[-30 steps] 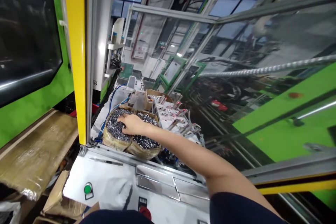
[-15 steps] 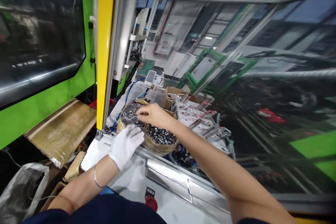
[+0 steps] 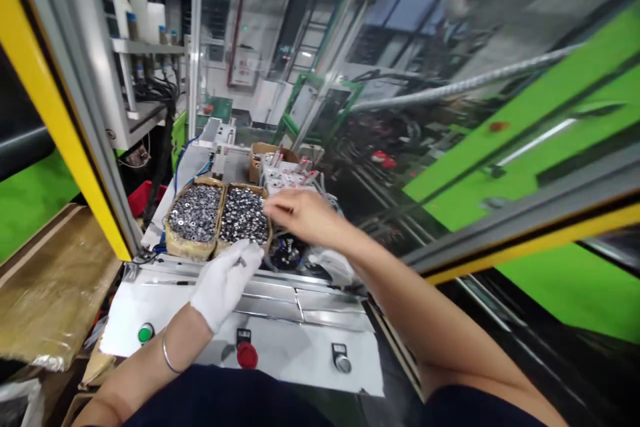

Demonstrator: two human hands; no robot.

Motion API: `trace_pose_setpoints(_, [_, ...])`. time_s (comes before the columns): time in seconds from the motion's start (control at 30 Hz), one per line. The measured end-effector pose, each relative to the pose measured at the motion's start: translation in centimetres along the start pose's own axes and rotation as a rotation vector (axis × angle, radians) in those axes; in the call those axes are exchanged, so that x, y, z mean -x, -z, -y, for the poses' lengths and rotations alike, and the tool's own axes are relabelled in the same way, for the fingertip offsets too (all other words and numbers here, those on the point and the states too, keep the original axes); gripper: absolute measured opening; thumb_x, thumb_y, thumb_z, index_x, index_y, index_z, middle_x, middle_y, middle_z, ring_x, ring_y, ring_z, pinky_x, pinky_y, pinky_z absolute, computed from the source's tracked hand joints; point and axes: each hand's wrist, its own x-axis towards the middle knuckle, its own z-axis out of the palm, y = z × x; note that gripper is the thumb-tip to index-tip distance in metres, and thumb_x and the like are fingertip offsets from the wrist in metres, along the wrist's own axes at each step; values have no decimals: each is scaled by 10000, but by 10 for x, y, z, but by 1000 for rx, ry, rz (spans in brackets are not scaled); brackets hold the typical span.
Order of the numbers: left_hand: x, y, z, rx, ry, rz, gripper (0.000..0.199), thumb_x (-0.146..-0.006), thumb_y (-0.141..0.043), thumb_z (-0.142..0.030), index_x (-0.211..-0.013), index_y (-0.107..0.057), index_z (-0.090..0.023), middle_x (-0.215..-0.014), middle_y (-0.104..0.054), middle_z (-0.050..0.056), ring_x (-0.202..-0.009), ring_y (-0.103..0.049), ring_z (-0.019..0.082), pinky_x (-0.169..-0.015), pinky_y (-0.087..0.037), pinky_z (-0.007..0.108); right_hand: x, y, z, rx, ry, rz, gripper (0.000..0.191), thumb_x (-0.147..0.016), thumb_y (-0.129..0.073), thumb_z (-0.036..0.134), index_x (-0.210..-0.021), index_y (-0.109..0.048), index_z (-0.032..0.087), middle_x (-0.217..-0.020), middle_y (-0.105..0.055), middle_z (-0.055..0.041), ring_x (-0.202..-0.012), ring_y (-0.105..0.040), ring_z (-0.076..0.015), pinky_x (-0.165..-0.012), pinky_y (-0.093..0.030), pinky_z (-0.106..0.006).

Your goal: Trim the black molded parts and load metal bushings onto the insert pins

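Observation:
My left hand, in a white glove, is cupped palm up at the near edge of the bins. A small grey metal part shows between its thumb and fingers. My bare right hand hovers at the right rim of the right-hand bin, thumb and fingertips pinched together; what they hold, if anything, is too small to make out. The left bin is full of small grey metal rings. Beside it, the right bin holds many small shiny black-and-silver parts.
Behind the bins stand a cardboard box and a white fixture with clear cylinders. A red button, a green button and a silver knob sit on the front panel. Yellow-edged frame posts flank the left side.
My view has swung to the right. My right hand has moved from above the ring bin to the right edge of the other bin. My left hand has curled its fingers and shifted toward the right bin.

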Motion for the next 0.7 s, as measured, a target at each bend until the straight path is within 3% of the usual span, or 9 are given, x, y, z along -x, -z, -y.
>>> trace_pose_setpoints(0.03, [0,0,2,-54,-11,-15,255,-935,-395,-41,-1119,-572,-53,-873,-731,120,-824,-728,154,-808,-586,237,2,12,-18,23,-113,-121,214,-859,-540,233,-812,-740,171,-841,-745,-55,-771,-655,-180,-728,-453,-270])
trace_pose_setpoints(0.1, [0,-1,6,-130,-29,-25,278,-936,-405,-41,-1163,-565,-58,-916,-743,133,-847,-732,156,-785,-589,215,7,30,-52,93,-311,-213,189,-803,-573,219,-801,-751,158,-852,-753,-66,-784,-665,-197,-722,-461,-275])
trace_pose_setpoints(0.2, [1,-5,9,-171,-9,-43,225,-946,-414,-51,-1094,-583,-52,-862,-744,128,-773,-738,154,-694,-596,198,14,39,-88,78,-437,-146,197,-754,-570,209,-766,-756,146,-776,-749,-55,-724,-663,-184,-657,-461,-251])
trace_pose_setpoints(0.37, [1,-12,12,-147,24,-61,158,-949,-441,-75,-995,-590,-46,-784,-727,119,-675,-727,152,-618,-592,199,21,34,-101,-29,-395,-56,274,-764,-563,316,-796,-759,127,-642,-713,-32,-587,-616,-144,-563,-440,-220])
trace_pose_setpoints(0.53, [-6,-6,13,-117,19,-55,156,-944,-447,-81,-972,-596,-45,-804,-718,137,-701,-725,162,-649,-597,221,27,39,-104,46,-333,5,304,-788,-545,319,-880,-779,148,-815,-765,-63,-704,-667,-176,-639,-481,-242])
trace_pose_setpoints(0.7, [-14,6,16,-59,13,41,116,-928,-472,-82,-931,-586,-56,-847,-696,129,-746,-724,171,-700,-607,255,33,42,-104,170,-221,80,327,-827,-500,278,-985,-777,204,-889,-767,-75,-767,-673,-185,-706,-497,-257])
